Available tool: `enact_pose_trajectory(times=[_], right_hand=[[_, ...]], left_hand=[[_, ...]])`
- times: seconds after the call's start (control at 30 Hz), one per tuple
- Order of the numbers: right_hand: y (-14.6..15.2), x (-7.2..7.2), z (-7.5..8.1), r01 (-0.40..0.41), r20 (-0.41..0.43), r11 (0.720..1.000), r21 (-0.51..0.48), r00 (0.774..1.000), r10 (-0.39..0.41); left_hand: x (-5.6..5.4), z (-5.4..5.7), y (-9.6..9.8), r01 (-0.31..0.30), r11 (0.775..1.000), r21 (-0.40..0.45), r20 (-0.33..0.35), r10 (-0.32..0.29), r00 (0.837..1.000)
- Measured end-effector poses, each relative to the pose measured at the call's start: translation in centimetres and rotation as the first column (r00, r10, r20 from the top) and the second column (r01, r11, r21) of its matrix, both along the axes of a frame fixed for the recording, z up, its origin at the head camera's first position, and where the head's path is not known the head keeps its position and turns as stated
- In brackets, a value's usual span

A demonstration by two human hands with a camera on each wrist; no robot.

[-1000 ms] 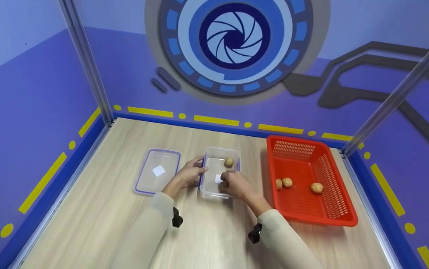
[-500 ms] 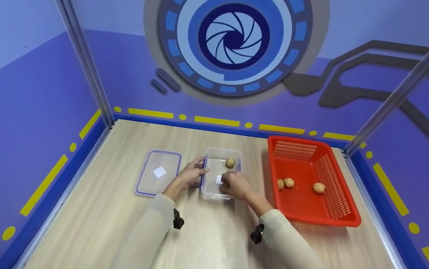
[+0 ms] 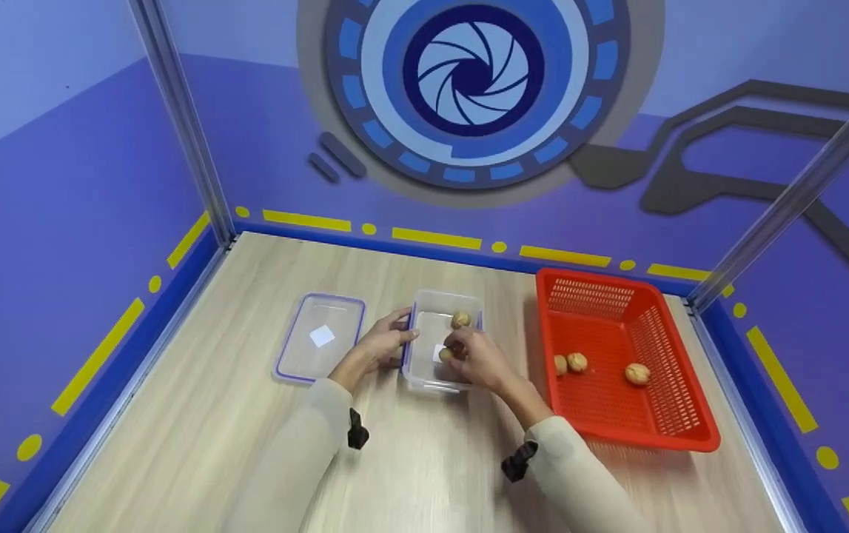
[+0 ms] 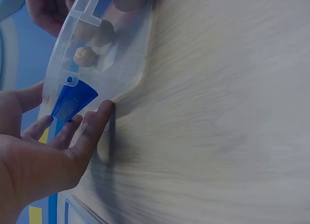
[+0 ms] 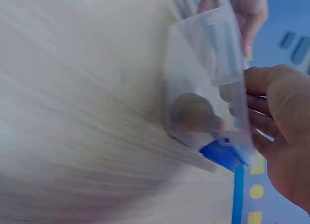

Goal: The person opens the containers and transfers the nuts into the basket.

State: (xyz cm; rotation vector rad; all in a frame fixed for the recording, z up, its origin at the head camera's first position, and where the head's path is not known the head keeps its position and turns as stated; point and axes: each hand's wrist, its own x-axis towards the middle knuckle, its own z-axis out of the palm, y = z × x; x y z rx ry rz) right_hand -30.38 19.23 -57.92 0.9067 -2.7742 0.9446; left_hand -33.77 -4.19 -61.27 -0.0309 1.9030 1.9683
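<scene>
A clear plastic food container point(image 3: 424, 374) with blue side latches stands uncovered on the table. My left hand point(image 3: 383, 340) grips its left wall, thumb at the rim and fingers outside around the blue latch point(image 4: 72, 100). My right hand point(image 3: 480, 359) reaches over the right wall, its fingertips pinching a walnut point(image 3: 445, 355) inside the container, above a white paper square point(image 3: 437, 351). Another walnut point(image 3: 461, 320) sits in the far right corner of the container. Through the clear wall in the left wrist view, a walnut point(image 4: 85, 56) shows near the latch.
Left of the container lies its purple-edged lid point(image 3: 302, 359), with a white square on it. To the right stands a red plastic basket point(image 3: 602, 422) with walnuts point(image 3: 637, 374) inside. Patterned blue and purple walls enclose the wooden table point(image 3: 409, 459).
My right hand has risen slightly and turned, so the walnut at its fingertips now shows. The left hand keeps its grip on the container. The head view has shifted a little.
</scene>
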Motion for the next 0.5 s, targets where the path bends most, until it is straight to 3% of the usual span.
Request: enact_pose_trajectory(times=[0.23, 0.5], right_hand=[[3.0, 0.9, 2.9, 0.066, 0.014, 0.995, -0.075, 0.998, -0.065], [8.0, 2.0, 5.2, 0.125, -0.105, 0.986, -0.113, 0.985, -0.137]], left_hand=[[0.0, 0.1, 0.0, -0.014, 1.000, 0.001, 0.002, 0.014, 1.000], [-0.2, 0.0, 0.2, -0.022, 1.000, -0.015, 0.017, 0.022, 1.000]])
